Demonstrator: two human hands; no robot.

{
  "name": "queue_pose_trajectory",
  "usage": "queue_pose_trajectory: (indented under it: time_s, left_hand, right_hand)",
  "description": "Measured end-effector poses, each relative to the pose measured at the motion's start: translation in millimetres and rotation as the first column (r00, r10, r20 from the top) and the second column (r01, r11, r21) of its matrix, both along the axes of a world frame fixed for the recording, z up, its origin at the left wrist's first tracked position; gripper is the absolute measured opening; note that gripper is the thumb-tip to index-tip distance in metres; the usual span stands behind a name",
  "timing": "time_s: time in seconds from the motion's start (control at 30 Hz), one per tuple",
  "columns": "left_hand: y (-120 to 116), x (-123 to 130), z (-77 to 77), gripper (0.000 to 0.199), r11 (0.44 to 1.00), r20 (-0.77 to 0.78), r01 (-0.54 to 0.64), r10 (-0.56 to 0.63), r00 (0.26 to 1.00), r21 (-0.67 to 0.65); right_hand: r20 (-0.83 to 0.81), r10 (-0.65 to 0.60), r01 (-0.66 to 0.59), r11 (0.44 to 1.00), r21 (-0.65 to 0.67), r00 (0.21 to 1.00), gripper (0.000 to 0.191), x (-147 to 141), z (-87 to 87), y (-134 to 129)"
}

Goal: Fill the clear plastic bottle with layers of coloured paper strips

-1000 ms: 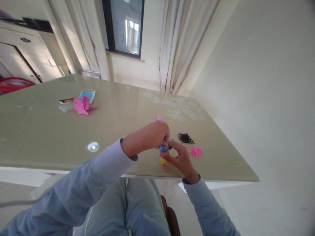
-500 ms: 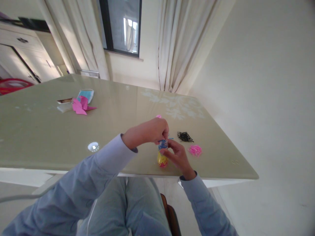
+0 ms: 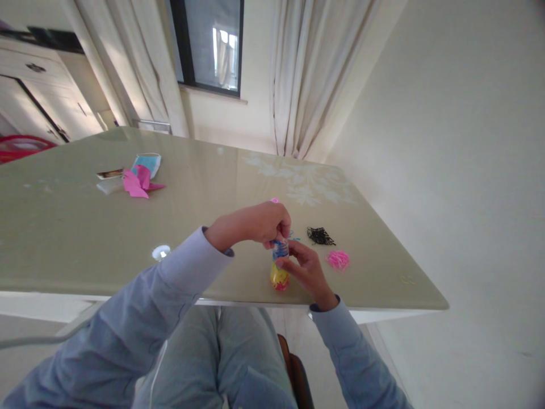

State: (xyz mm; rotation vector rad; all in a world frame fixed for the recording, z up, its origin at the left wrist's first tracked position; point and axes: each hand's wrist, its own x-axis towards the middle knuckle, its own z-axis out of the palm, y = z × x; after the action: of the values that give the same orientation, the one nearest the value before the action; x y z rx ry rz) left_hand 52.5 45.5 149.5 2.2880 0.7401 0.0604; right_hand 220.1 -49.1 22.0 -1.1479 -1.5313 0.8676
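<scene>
Just inside the near edge of the counter, above the person's legs, a small bottle stands roughly upright, red at its base, yellow above that and blue toward the top. The right hand grasps its upper part from the side, thumb in front and fingers bent around behind. The left hand is bent over the bottle's mouth, its fingers drawn together there; the hand hides the opening, so whether they pinch anything cannot be told.

To the right of the right hand lies a loose pile of pink strands, with a pile of black strands just beyond it. A few blue strands show behind the bottle, mostly blocked by the hands. Well apart to the left is a shiny white round spot, too unclear to name. Past the left hand, a bit of pink peeks out, the rest covered.

Farther off on the left, pink folded paper overlaps a blue face mask, beside a flat brown-and-white piece. Behind the counter hang pale curtains on both sides of a dark-framed window.
</scene>
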Motion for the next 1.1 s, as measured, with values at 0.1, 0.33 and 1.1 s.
queue_pose_trajectory:
  time_s: [0.1,0.33,1.1]
  left_hand:
    - [2,0,-2.1,0.019,1.000,0.042,-0.027,0.027,0.999,0.007]
    - [2,-1,1.5,0.016,0.999,0.075,-0.022,0.020,0.997,0.026]
    - [-11,-16,-12.0,0.008,0.985,0.302,-0.154,0.170,0.938,-0.078]
  right_hand:
    - [-0.010,0.001,-0.001,1.000,-0.005,1.000,0.030,0,-1.8,0]
    - [-0.007,0.003,-0.003,1.000,-0.003,1.000,0.032,0,-2.4,1]
    - [0.181,-0.092,0.044,0.966,0.254,0.979,0.033,-6,0.2,0]
